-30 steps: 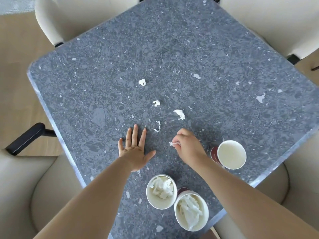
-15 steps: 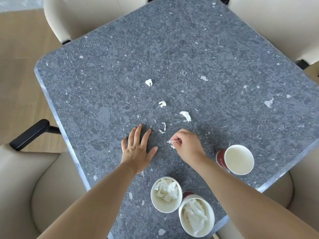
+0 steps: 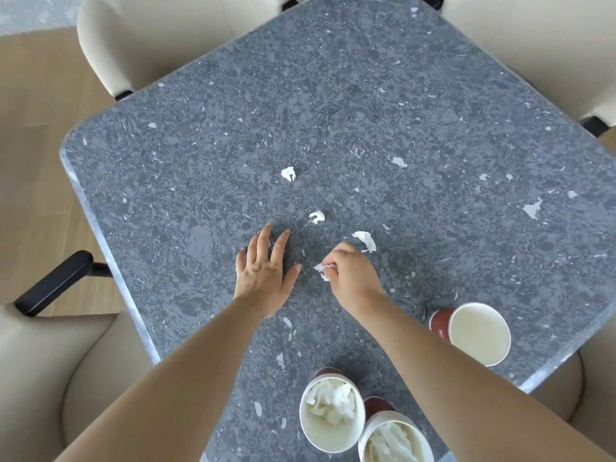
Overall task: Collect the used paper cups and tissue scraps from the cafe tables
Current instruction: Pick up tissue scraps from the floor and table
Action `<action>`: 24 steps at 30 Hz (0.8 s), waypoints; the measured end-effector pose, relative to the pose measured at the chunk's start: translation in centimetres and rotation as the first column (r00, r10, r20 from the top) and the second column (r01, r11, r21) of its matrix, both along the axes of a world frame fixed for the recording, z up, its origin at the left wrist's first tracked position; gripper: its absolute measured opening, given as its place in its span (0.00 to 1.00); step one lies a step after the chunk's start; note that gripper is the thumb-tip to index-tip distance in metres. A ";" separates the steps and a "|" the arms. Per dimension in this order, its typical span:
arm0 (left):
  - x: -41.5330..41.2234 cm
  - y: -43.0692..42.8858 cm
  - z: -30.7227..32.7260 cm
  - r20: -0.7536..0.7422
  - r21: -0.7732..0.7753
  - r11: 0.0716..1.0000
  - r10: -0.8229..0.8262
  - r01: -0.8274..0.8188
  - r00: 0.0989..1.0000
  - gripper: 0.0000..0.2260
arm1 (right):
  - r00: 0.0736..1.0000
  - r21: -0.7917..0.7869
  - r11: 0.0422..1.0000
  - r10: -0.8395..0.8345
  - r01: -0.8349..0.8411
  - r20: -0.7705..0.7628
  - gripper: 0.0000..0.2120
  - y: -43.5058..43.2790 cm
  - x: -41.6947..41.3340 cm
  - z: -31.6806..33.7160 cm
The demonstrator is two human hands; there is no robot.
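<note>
My right hand [image 3: 351, 276] pinches small white tissue scraps [image 3: 323, 271] just above the grey stone table [image 3: 433, 128]. My left hand [image 3: 265, 270] lies flat on the table beside it, fingers spread. Three loose tissue scraps lie farther out: one [image 3: 366, 240] right by my right knuckles, one [image 3: 316, 216] in the middle, one [image 3: 288, 174] farthest away. Near the table's front edge stand three red paper cups: two [image 3: 330, 415] [image 3: 395, 440] stuffed with white tissue, and an empty cup [image 3: 478, 333] to the right.
Cream upholstered chairs surround the table: one at the top left [image 3: 143, 38], one at the top right [image 3: 540, 45], one at the lower left [image 3: 50, 378] with a black armrest [image 3: 55, 283]. Wooden floor shows at the left.
My right hand has moved a little farther out and taken up the small scrap that lay between my hands. My left hand stays flat in its place. The camera has shifted slightly.
</note>
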State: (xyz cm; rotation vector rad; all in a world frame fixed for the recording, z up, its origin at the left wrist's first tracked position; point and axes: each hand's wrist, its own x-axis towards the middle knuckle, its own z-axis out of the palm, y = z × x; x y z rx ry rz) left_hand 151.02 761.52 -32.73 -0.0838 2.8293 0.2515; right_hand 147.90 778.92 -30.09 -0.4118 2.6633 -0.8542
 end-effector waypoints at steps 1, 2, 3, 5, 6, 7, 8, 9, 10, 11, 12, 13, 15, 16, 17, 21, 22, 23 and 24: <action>-0.4 0.1 0.1 -0.009 0.014 1.000 -0.004 0.005 1.000 0.29 | 0.999 -0.022 0.999 -0.032 0.032 -0.032 0.06 0.4 -0.2 0.2; -1.0 0.2 0.3 -0.025 0.033 0.999 -0.013 0.014 1.000 0.29 | 0.995 -0.035 0.997 -0.068 0.066 -0.070 0.05 0.9 -0.5 0.4; -1.7 0.4 0.6 -0.051 0.054 0.998 -0.028 0.031 0.998 0.28 | 0.990 -0.036 0.994 -0.102 0.099 -0.101 0.05 1.4 -0.9 0.7; -3.2 0.9 1.2 -0.117 0.098 0.991 -0.077 0.089 0.990 0.27 | 0.981 -0.011 0.988 -0.155 0.155 -0.118 0.05 2.3 -1.8 0.8; -4.0 1.2 1.6 -0.144 0.124 0.985 -0.102 0.120 0.984 0.26 | 0.980 0.014 0.985 -0.167 0.169 -0.104 0.05 2.7 -2.1 0.7; -4.9 1.6 1.9 -0.163 0.149 0.978 -0.122 0.146 0.979 0.25 | 0.983 0.044 0.984 -0.166 0.170 -0.084 0.06 2.9 -2.4 0.6; -5.7 2.0 2.1 -0.171 0.171 0.971 -0.139 0.169 0.975 0.25 | 0.986 0.070 0.985 -0.156 0.160 -0.062 0.07 3.1 -2.6 0.4; -6.3 2.4 2.2 -0.168 0.184 0.964 -0.159 0.190 0.973 0.24 | 0.988 0.081 0.986 -0.146 0.149 -0.044 0.07 3.1 -2.7 0.2; -6.9 2.7 2.3 -0.157 0.187 0.959 -0.184 0.212 0.970 0.24 | 0.989 0.075 0.987 -0.142 0.144 -0.032 0.07 3.1 -2.7 0.0; -7.2 2.9 2.2 -0.141 0.184 0.955 -0.209 0.232 0.968 0.23 | 0.989 0.059 0.988 -0.144 0.146 -0.028 0.07 3.0 -2.7 -0.1; -7.5 3.0 2.2 -0.126 0.186 0.952 -0.223 0.244 0.967 0.21 | 0.988 0.040 0.988 -0.149 0.150 -0.028 0.07 2.9 -2.8 -0.2; -7.8 3.1 2.1 -0.117 0.202 0.949 -0.220 0.241 0.968 0.20 | 0.988 0.022 0.988 -0.154 0.154 -0.026 0.06 2.7 -2.8 -0.2; -8.4 3.0 2.2 -0.112 0.270 0.943 -0.169 0.193 0.979 0.17 | 0.987 -0.008 0.988 -0.157 0.157 -0.015 0.06 2.5 -2.9 -0.4; -8.9 2.9 2.2 -0.112 0.301 0.938 -0.143 0.171 0.983 0.16 | 0.986 -0.024 0.986 -0.164 0.163 -0.010 0.06 2.4 -3.1 -0.4; -9.4 2.7 2.4 -0.117 0.314 0.935 -0.130 0.161 0.985 0.15 | 0.983 -0.042 0.983 -0.181 0.181 -0.005 0.06 2.5 -3.4 -0.4; -12.2 1.4 3.2 -0.207 0.244 0.958 -0.101 0.151 0.973 0.11 | 0.946 -0.135 0.937 -0.324 0.321 -0.001 0.05 3.0 -6.3 0.4; -12.9 1.1 3.3 -0.224 0.209 0.969 -0.080 0.128 0.971 0.10 | 0.934 -0.161 0.922 -0.356 0.351 0.000 0.05 3.3 -7.0 0.6; -13.5 0.8 3.3 -0.229 0.174 0.980 -0.058 0.099 0.972 0.10 | 0.925 -0.179 0.909 -0.381 0.376 0.005 0.05 3.4 -7.5 0.8; -13.9 0.6 3.2 -0.221 0.155 0.986 -0.033 0.069 0.975 0.09 | 0.920 -0.182 0.904 -0.391 0.386 0.007 0.05 3.6 -7.8 0.8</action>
